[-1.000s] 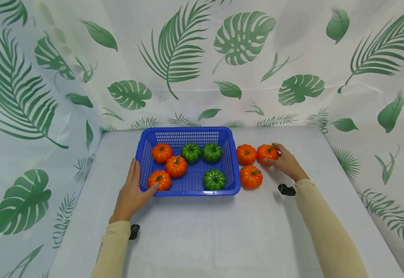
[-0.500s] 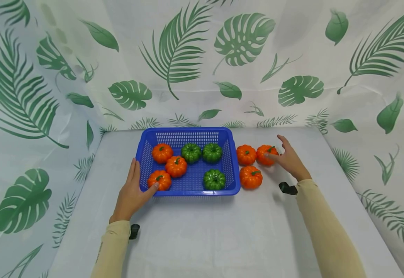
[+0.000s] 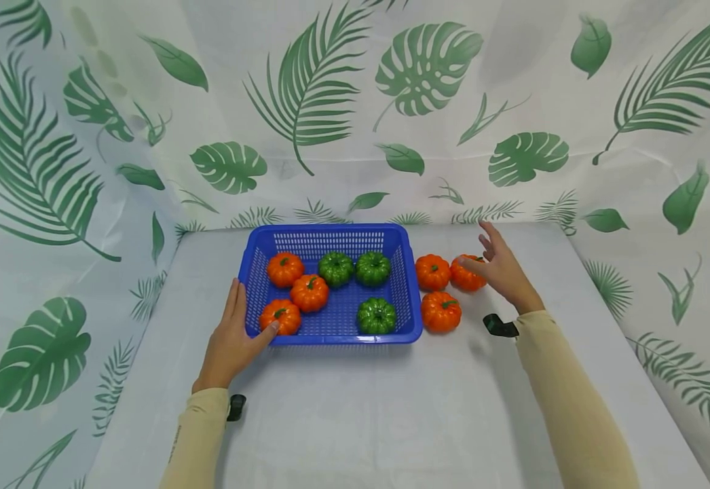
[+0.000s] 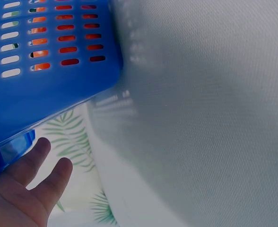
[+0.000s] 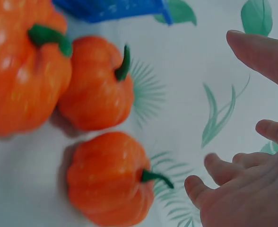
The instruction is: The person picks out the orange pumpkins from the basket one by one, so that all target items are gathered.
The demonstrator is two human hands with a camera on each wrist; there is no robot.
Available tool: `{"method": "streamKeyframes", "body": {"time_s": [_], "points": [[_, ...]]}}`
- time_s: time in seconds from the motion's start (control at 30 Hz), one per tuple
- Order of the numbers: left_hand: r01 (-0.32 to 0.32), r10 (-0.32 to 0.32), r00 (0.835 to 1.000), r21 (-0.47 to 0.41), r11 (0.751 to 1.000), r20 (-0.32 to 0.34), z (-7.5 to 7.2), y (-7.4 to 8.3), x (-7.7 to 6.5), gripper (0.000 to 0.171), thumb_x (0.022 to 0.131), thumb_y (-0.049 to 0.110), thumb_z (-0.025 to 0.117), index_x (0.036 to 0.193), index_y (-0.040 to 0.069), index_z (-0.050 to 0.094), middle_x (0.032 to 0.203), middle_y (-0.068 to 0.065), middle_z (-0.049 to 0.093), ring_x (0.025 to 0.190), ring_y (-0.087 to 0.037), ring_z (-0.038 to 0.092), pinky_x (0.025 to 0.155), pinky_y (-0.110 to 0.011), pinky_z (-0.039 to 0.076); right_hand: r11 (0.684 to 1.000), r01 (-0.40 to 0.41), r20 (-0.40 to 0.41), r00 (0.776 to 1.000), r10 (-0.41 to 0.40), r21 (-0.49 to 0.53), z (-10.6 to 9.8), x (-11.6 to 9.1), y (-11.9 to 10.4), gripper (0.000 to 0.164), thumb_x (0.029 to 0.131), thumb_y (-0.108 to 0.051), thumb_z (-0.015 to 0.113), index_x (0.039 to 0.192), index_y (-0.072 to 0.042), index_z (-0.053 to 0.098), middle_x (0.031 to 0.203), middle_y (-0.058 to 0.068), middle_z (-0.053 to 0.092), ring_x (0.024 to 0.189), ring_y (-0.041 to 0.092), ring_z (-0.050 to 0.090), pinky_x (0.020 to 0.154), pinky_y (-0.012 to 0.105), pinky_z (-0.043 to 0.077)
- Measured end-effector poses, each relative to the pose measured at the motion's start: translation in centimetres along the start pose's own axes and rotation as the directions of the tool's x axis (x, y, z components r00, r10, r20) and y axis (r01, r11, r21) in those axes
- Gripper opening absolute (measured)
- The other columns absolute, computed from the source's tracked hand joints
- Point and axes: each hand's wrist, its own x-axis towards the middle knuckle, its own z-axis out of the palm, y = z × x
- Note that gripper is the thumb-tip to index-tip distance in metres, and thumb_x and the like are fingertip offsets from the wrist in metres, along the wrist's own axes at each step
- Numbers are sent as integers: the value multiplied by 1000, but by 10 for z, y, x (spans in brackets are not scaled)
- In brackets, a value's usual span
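My left hand rests at the front left corner of a blue plastic basket, with its fingers straight along the left side and its thumb over the front rim. In the left wrist view, two straight fingers show beside the rim. Inside the basket sit orange toy pumpkins and green toy pumpkins. My right hand is spread and holds nothing, just above and right of an orange pumpkin. Two other orange pumpkins, one near and one far, stand beside the basket's right wall.
A white cloth covers the table. Behind and on both sides hangs a white curtain with green leaf prints. Each wrist wears a small black device, one by the left sleeve and one by the right sleeve.
My right hand has let go of the rightmost orange pumpkin, spread its fingers and lifted slightly away from it. The pumpkins, basket and left hand have stayed in place.
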Motion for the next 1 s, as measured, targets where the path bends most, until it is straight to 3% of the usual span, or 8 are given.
{"method": "streamKeyframes", "body": {"time_s": [0.2, 0.47, 0.73, 1.0], "points": [[-1, 1, 1000, -8, 1000, -3, 0, 1, -1, 111, 99, 58, 67, 172, 7, 1, 180, -6, -7, 159, -48, 21, 121, -66, 28, 997, 75, 22, 997, -76, 24, 11, -1, -17, 103, 101, -26, 76, 175, -19, 4, 179, 15, 8, 157, 50, 25, 120, 70, 28], [-10, 10, 1000, 0, 1000, -10, 1, -1, 0, 111, 99, 58, 67, 172, 6, 2, 180, -6, -7, 158, -48, 22, 121, -66, 29, 978, 206, 78, 975, -208, 33, 26, -4, -43, 94, 101, -15, 75, 173, -13, 16, 177, 13, 20, 151, 47, 40, 120, 66, 32], [-4, 4, 1000, -4, 1000, -8, 1, -2, 0, 111, 98, 59, 68, 172, 8, 2, 180, -2, -8, 158, -47, 23, 121, -65, 30, 978, 204, 165, 964, -209, 48, 44, -4, -66, 90, 101, -24, 75, 173, -23, 21, 174, 13, 29, 147, 49, 44, 117, 68, 37], [-8, 8, 1000, 1, 1000, -5, 3, -3, 1, 112, 98, 61, 66, 172, 8, 1, 180, -2, -9, 158, -47, 23, 120, -65, 31, 970, 230, 231, 942, -242, 76, 66, 2, -83, 86, 102, -28, 75, 172, -23, 25, 172, 15, 32, 150, 46, 41, 118, 69, 35]]}}
